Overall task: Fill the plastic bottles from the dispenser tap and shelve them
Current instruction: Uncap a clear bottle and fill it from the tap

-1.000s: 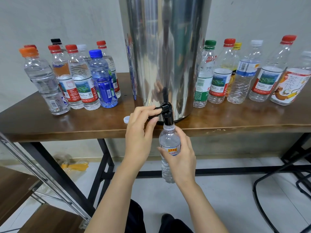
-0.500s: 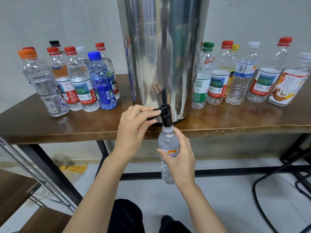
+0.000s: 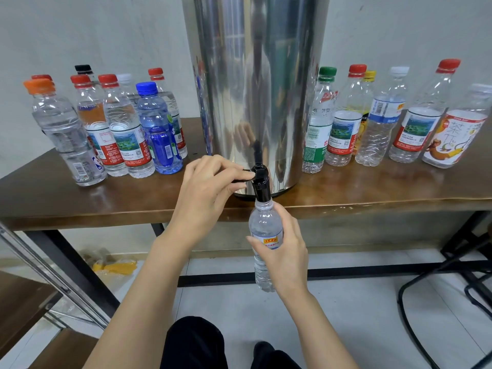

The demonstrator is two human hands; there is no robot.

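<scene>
A tall steel dispenser (image 3: 253, 83) stands on the wooden table (image 3: 359, 193), its black tap (image 3: 260, 183) hanging over the front edge. My left hand (image 3: 210, 193) pinches the tap's black lever. My right hand (image 3: 285, 251) grips a clear uncapped plastic bottle (image 3: 263, 227) held upright with its neck right under the tap spout; it looks nearly full of water. Capped water-filled bottles (image 3: 117, 129) cluster to the dispenser's left. Capped, mostly empty-looking bottles (image 3: 378, 121) stand in a row to its right.
A wooden shelf unit with a metal rail (image 3: 40, 275) sits at lower left. Black metal frames (image 3: 452, 275) stand on the floor at right. Yellow plastic (image 3: 114, 267) lies on the floor under the table. My dark-clothed legs (image 3: 202, 344) are at the bottom.
The view has shifted slightly; both hands keep their holds on lever and bottle. The white cap seen on the table left of my hand a second ago is now hidden.
</scene>
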